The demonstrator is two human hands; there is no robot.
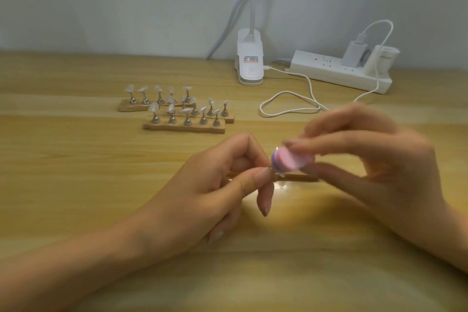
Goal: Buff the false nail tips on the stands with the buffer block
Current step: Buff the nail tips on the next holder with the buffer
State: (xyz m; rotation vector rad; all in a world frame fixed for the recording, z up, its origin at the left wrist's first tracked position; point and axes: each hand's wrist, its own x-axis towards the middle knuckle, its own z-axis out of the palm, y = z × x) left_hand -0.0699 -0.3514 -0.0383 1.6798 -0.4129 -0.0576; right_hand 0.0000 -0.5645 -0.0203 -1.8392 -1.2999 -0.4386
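Pink-faced with a purple end, the buffer block is gripped between the thumb and fingers of the blurred right hand near the table's middle. The left hand pinches a small stand, largely hidden, against the block's purple end above a wooden strip. Three more strips carrying nail tips sit toward the far edge.

- This looks like a home desk set up for nail craft: a light wood-grain laminate surface runs up to a plain pale wall.
- At 12 o'clock stands a white clip-on desk lamp with a slim neck.
- At 1 o'clock lies a white plastic power strip with a charger plugged in and a looping white cable.
- At 11 o'clock, clear false nail tips sit on small metal stands in rows on tan wooden base strips.
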